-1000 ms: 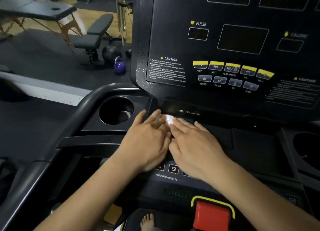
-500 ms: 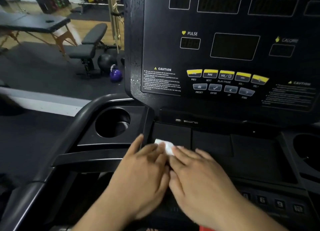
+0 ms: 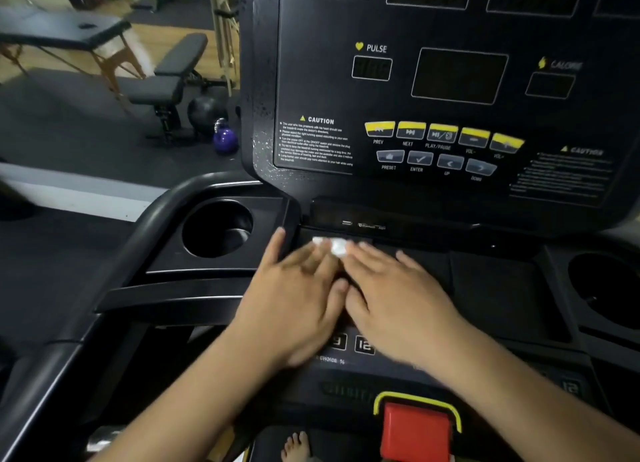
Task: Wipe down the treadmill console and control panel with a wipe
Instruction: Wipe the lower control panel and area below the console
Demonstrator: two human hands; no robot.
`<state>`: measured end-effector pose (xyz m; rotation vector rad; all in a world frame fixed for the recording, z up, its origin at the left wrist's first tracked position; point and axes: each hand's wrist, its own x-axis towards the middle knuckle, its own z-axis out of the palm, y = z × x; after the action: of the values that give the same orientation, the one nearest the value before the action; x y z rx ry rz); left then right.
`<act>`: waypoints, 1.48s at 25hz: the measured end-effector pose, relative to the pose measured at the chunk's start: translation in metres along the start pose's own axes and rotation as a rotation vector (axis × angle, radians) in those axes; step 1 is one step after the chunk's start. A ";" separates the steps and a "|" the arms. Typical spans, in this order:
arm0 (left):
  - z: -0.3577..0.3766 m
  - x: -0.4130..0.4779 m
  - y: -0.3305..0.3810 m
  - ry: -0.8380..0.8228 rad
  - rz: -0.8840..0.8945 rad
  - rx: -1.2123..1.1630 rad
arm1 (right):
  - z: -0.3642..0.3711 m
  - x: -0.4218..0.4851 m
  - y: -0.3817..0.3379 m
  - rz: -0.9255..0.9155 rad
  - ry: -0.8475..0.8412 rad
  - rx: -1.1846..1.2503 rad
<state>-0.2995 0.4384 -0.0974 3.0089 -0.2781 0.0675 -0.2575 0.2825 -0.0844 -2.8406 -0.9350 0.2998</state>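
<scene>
The black treadmill console (image 3: 460, 77) rises ahead with dark displays and yellow and grey buttons. Below it lies the flat control panel tray (image 3: 491, 281). A small white wipe (image 3: 337, 247) sits on the tray's far left part, just under the USB slot. My left hand (image 3: 298, 299) and my right hand (image 3: 398, 295) lie flat side by side, touching each other. The fingertips of both press down on the wipe, so most of it is hidden. Both hands look motion-blurred.
A round cup holder (image 3: 216, 228) sits left of my hands and another (image 3: 602, 295) at the far right. A red stop button (image 3: 415, 430) is near me, with a bare foot (image 3: 294, 446) below. The curved handrail (image 3: 149, 226), a purple kettlebell (image 3: 225, 139) and a bench (image 3: 169, 77) are at left.
Both hands pulled the wipe back toward me across the tray, then pushed it forward again to the tray's far edge below the USB slot.
</scene>
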 end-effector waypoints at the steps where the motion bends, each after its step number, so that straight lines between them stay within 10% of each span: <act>1: -0.001 0.010 -0.002 0.023 -0.025 0.011 | -0.001 0.010 0.002 0.013 0.005 -0.016; 37: -0.003 0.018 0.000 0.008 0.044 -0.018 | 0.010 -0.001 -0.005 0.026 0.029 0.079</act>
<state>-0.2824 0.4352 -0.0938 2.9843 -0.3425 0.0810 -0.2629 0.2863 -0.0928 -2.7793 -0.8615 0.2913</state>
